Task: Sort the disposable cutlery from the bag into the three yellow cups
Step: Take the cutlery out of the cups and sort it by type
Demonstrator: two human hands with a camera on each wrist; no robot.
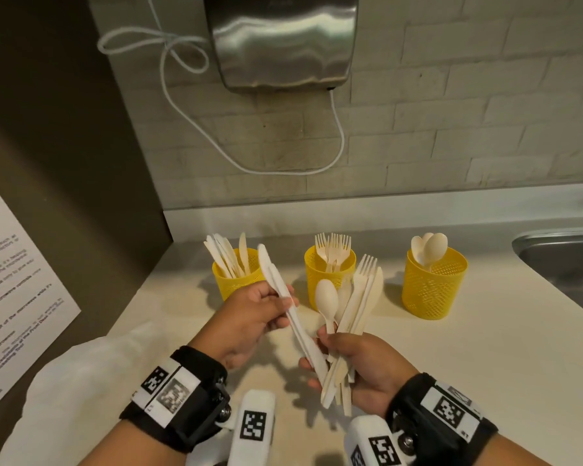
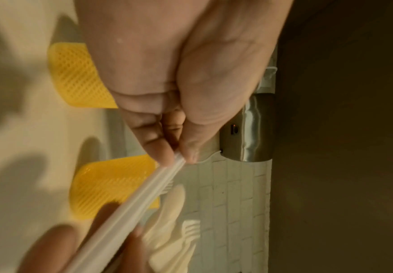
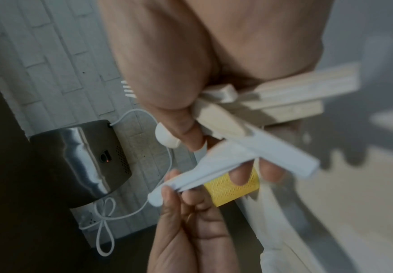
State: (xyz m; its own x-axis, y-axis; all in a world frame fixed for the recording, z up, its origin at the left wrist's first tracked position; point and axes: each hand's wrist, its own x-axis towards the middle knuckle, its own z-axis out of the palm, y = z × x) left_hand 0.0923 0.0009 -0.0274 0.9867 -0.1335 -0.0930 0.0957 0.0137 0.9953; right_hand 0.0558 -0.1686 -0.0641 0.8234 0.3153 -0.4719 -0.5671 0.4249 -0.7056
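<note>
Above counter [image 1: 451,348], hands [image 1: 249,317] gripping cutlery [image 1: 350,307]

Three yellow cups [image 1: 330,270] stood in a row near the table's [image 1: 485,364] back edge, with bare gaps between them. Cutlery stuck up from every cup mouth. Both hands [image 1: 367,368] hung in front of the left and middle cups. Sink [image 1: 559,257] bounded the right, dark panel [image 1: 64,163] the left; a wall dryer [image 1: 280,38] hung above.
</note>
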